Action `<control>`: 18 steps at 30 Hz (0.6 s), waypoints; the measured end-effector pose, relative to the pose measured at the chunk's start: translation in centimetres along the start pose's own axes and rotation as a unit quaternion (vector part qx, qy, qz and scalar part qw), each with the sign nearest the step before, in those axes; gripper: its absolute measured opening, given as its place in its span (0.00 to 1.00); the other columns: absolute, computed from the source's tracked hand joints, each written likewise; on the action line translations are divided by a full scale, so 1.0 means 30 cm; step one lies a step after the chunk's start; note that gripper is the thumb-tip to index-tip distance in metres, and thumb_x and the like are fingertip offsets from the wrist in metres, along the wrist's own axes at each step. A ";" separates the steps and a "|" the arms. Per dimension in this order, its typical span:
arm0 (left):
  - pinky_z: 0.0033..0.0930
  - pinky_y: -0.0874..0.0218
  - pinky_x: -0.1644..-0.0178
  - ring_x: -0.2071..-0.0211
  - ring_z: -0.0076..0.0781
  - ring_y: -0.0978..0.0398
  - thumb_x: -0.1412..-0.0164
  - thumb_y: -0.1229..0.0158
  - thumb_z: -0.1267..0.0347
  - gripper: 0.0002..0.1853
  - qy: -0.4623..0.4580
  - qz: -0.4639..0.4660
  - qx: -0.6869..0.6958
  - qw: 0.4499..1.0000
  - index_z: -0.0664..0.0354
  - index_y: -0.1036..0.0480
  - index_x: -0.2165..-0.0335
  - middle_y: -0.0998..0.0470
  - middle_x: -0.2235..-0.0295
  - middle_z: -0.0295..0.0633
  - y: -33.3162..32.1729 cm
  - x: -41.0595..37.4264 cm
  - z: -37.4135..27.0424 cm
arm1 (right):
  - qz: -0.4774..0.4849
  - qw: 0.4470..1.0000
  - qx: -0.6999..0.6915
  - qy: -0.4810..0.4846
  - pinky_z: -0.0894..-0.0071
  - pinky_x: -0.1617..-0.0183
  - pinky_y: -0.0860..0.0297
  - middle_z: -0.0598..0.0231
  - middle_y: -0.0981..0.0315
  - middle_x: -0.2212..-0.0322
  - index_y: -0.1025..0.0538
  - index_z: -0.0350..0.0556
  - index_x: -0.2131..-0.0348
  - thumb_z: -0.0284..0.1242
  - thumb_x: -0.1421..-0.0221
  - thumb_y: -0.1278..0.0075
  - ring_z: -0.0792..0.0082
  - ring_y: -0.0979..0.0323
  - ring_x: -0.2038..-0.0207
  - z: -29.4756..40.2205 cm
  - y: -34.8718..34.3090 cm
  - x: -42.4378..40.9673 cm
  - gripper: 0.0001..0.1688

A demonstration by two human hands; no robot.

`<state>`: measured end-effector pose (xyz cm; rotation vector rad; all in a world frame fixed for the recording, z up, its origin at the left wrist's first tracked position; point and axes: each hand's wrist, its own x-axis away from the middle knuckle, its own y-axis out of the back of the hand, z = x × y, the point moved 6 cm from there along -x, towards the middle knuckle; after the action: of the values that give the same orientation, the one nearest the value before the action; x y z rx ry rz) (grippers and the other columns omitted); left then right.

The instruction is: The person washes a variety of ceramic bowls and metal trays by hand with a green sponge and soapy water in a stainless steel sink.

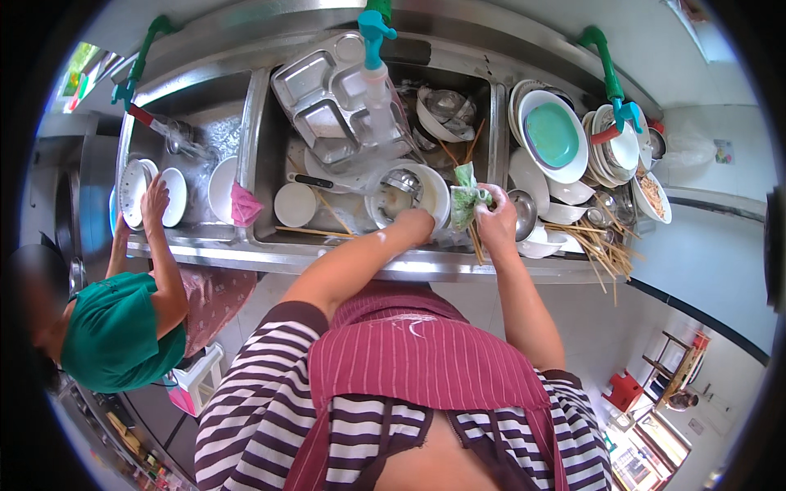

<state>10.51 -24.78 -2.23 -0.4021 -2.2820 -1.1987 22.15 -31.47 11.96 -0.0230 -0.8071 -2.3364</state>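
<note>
My left hand (pixel 414 226) reaches over the near rim of a white bowl (pixel 437 190) in the middle sink; its fingertips are hidden, so what they hold cannot be told. Inside that bowl lies a metal ladle or small metal bowl (pixel 402 184). My right hand (pixel 496 212) grips a soapy green-and-white cloth (pixel 465 199) at the sink's right side. Just right of this hand is a round metal bowl (pixel 523 215). Left of the white bowl are a small white bowl (pixel 296 205), a black-handled utensil (pixel 313 180) and chopsticks (pixel 314 232). A steel compartment tray (pixel 325 119) leans at the back, under the tap.
Stacked dishes with a green plate (pixel 552 135) stand on the right, beside bundled chopsticks (pixel 599 245). A turquoise tap (pixel 374 37) hangs over the middle sink. At the left sink (pixel 212 98), a co-worker in a green shirt (pixel 116 331) handles white plates (pixel 175 196). A pink cloth (pixel 245 205) lies on the divider.
</note>
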 end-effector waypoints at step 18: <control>0.48 0.41 0.61 0.59 0.43 0.31 0.53 0.53 0.69 0.17 0.165 -0.123 -0.161 0.965 0.62 0.33 0.62 0.28 0.61 0.48 -0.020 -0.005 0.331 | 0.048 0.996 -0.073 0.032 0.73 0.53 0.38 0.54 0.30 0.64 0.28 0.35 0.65 0.20 0.59 0.58 0.61 0.31 0.59 -0.085 0.060 0.005 0.16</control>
<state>7.24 -16.91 -7.36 -0.0238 -1.8907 -1.6354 23.56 -34.04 10.92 -0.0474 -0.5892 -2.2884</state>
